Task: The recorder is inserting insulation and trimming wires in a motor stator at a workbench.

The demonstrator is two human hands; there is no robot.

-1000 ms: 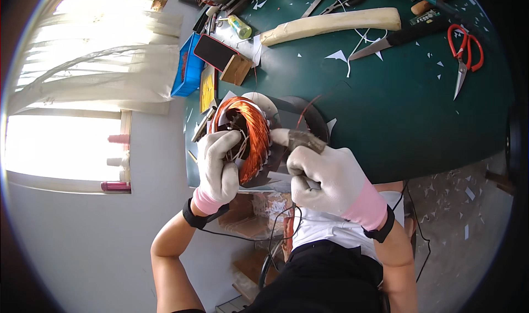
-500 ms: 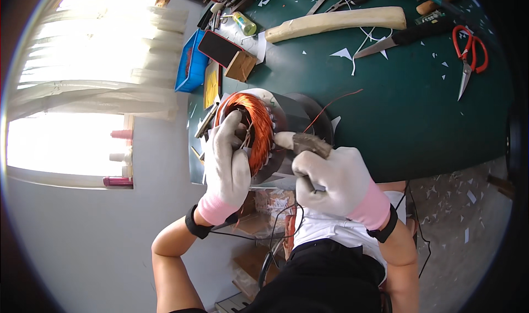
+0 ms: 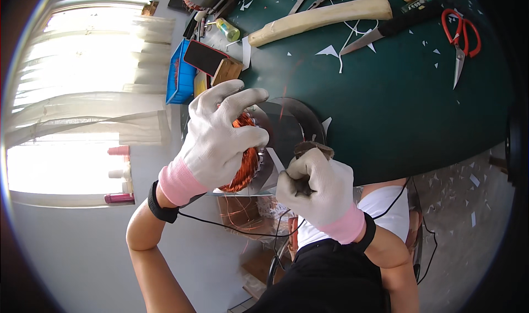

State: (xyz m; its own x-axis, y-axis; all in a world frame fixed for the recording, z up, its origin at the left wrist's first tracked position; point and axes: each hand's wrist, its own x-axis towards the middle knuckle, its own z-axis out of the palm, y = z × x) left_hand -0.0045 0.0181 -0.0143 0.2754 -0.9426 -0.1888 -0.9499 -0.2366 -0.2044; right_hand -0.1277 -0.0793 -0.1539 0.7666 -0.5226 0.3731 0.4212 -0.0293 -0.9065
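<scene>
Orange coil (image 3: 248, 171) (partly hidden), seemingly at end of grey cylinder (image 3: 277, 127).

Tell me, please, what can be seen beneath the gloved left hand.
Beneath the left hand, part of an orange wire coil shows along the hand's right edge. The coil's middle is covered, and whether they touch cannot be told.

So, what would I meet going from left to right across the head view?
Pale curtain → left gloved hand, partly covering the copper winding → right gloved hand, holding a brown object → red-handled scissors.
</scene>
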